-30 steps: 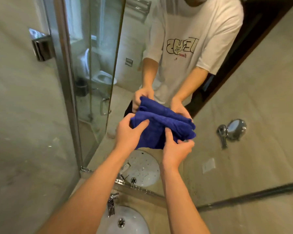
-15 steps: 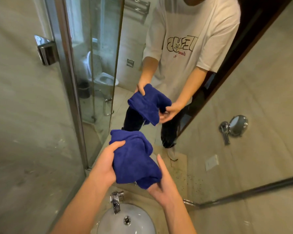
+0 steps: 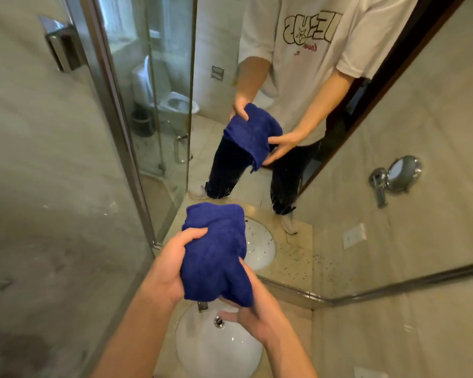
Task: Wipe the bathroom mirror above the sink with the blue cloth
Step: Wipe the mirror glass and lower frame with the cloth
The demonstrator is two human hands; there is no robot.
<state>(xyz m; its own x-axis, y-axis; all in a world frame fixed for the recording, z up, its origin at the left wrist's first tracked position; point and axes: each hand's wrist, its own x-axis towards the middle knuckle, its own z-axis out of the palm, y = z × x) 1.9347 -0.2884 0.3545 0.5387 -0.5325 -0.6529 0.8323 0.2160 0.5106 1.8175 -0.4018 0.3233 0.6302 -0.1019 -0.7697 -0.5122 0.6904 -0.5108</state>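
A bunched blue cloth point(image 3: 216, 255) hangs above the white sink point(image 3: 216, 347), a short way in front of the mirror point(image 3: 339, 200) and apart from the glass. My left hand point(image 3: 172, 268) grips its left side with thumb and fingers curled round the fabric. My right hand point(image 3: 254, 309) holds the cloth's lower right corner from below, thumb on the fabric. The mirror reflects a person in a white T-shirt holding the same cloth. Dark specks dot the mirror's lower part.
A glass shower door with a metal frame point(image 3: 115, 132) stands close on the left. A chrome tap point(image 3: 202, 305) peeks out under the cloth at the sink's back. The mirror's metal lower edge point(image 3: 393, 285) runs right. A round shaving mirror point(image 3: 399, 174) shows in reflection.
Both hands pulled the cloth down and back from the mirror towards the sink. The cloth went from spread against the glass to bunched between my hands.
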